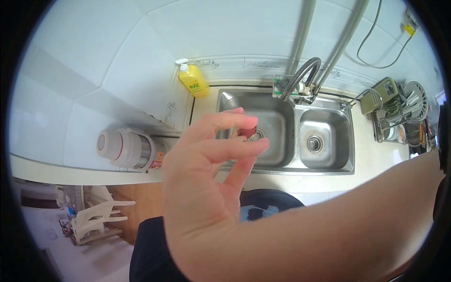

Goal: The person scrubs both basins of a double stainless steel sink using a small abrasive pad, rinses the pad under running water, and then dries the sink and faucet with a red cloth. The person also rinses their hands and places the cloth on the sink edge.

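Observation:
My right hand (208, 165) is raised close to the camera, its arm coming in from the right edge. Its fingers are curved and apart, and I see nothing held in them. Through the gap between the fingers a small red thing (248, 132) shows over the large sink basin (275, 141), too covered to name. Beside it are bits of skin that seem to be fingers of my left hand (235, 134), almost wholly hidden behind the right one; its grip cannot be made out.
A curved faucet (306, 75) rises behind the double sink, near a scouring pad (282, 84). A yellow AXE detergent bottle (193, 81) stands at the back left corner. A white and steel vacuum jug (132, 148) is at left, a loaded dish rack (394, 109) at right, white plastic chairs (97, 215) below left.

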The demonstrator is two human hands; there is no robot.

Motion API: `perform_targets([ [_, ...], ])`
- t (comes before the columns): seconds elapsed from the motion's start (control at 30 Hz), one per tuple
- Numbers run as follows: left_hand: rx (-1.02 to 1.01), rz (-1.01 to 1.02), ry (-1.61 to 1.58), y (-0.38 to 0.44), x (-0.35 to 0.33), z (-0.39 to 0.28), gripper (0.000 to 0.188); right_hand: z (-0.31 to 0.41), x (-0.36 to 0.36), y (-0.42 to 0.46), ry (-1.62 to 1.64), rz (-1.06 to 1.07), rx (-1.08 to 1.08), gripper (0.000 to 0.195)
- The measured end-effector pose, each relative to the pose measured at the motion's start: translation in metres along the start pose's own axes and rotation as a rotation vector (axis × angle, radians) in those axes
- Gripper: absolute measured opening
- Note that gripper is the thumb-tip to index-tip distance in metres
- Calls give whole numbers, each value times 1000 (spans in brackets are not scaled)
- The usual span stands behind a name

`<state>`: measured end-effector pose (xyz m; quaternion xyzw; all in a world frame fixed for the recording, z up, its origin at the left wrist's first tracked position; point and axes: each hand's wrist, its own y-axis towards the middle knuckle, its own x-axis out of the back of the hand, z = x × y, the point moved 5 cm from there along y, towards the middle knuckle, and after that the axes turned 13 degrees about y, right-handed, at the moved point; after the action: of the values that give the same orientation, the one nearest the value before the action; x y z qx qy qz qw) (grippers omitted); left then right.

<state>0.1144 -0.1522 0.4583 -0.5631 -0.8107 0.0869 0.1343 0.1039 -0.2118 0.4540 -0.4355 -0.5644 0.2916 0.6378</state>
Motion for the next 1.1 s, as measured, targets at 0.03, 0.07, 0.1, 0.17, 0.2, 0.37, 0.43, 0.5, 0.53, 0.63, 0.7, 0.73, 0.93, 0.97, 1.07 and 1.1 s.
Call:
perform_targets([
  [0.03,16,-9,-18,-4,0,1,24,1,-1,-1,3,1,6,41],
  [0.07,32,-13,-36,-6,-2,2,24,1,-3,0,0,10,24,41],
  [0.1,37,-33,-58,-12,0,0,25,4,-3,-3,-23,11,40,40],
  [0.17,48,-64,-102,-21,2,-2,25,12,-2,-7,-36,8,62,39],
  [0.2,54,-61,-127,-21,0,-2,25,11,-5,-7,-33,16,64,39],
  [0.37,101,-55,-243,-20,-8,-1,26,13,-11,-6,-25,48,93,37],
  [0.43,130,-47,-283,-16,-12,1,27,7,-13,-6,-15,71,104,36],
  [0.5,168,-50,-323,-20,-11,5,27,3,-17,-5,11,81,99,36],
  [0.53,175,-59,-354,-26,-10,4,28,0,-20,-9,11,84,83,35],
  [0.63,57,539,-538,133,-44,169,32,-13,-30,-16,36,109,18,34],
  [0.7,84,426,-490,152,-8,225,41,-30,-24,10,28,64,42,33],
  [0.73,100,371,-420,154,-5,224,49,-65,-30,18,276,-219,-103,29],
  [0.93,-118,400,-369,165,-23,213,38,-177,-116,103,979,-1455,-61,36],
  [0.97,-124,385,-352,165,-22,211,35,-182,-122,123,1269,-1428,1,35],
  [1.07,-134,330,-449,181,-10,233,31,-181,-132,180,2108,-1371,326,24],
  [1.1,-83,208,-547,187,-2,238,30,-187,-141,187,2099,-1453,226,22],
])
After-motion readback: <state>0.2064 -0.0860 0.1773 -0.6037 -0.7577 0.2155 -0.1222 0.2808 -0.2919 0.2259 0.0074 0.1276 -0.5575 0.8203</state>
